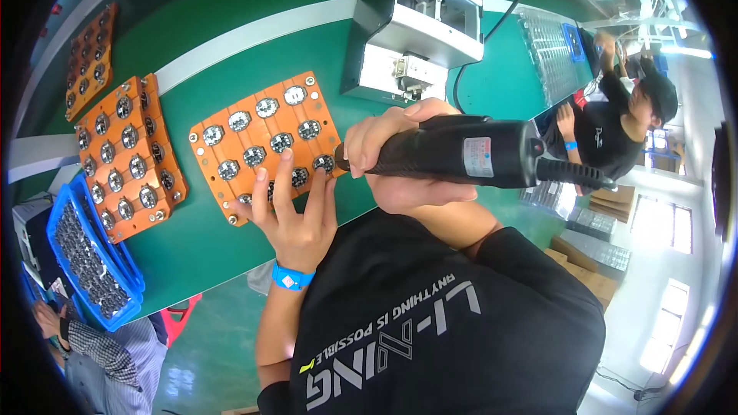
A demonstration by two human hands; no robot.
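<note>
My right hand (407, 157) is wrapped round a black electric screwdriver (442, 155). Its tip end points left, down to a round part (324, 163) at the right edge of an orange fixture plate (247, 135). Rows of round black-and-silver parts sit in the plate's recesses. My left hand (298, 219), with a blue band at the wrist, rests on the plate's near edge. Its fingers are spread, and the fingertips lie among the nearest row of parts, covering some of them. Whether the screwdriver's bit touches a screw is hidden.
More loaded orange plates (127, 157) lie stacked at the left. Below them, a blue tray (92, 257) holds many small dark parts. A grey-white machine (419, 23) stands behind the plate. Clear trays (550, 54) lie at far right. Co-workers (607, 127) are at the right and lower left.
</note>
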